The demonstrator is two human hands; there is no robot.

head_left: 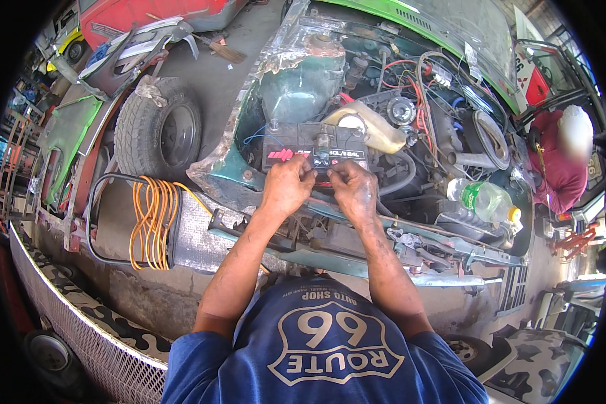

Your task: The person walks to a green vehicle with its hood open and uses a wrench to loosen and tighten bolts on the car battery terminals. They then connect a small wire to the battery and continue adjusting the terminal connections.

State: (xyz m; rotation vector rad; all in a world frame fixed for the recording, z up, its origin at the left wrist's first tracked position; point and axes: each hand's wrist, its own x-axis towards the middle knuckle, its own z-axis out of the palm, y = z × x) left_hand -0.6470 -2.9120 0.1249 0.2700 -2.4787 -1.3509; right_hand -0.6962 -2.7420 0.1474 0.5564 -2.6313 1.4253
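A black car battery [289, 138] with a printed label on its near side sits at the front left of an open engine bay. A narrow metal bracket [324, 140] lies across the middle of its top. Against the battery's near side, my left hand [289, 185] is closed, its thumb and fingertips drawn together. Just to its right, my right hand [353, 191] is closed in a similar pinch. The fingertips of both hands almost meet below the bracket. What they pinch, if anything, is too small and hidden to make out.
A green-labelled plastic bottle [486, 202] lies at the bay's right front. Loose red wires [421, 101] and a round air-filter part [489, 138] are behind it. To the left are a coiled orange cord [153, 225] and a tyre [158, 124]. Another person [564, 158] is at the right.
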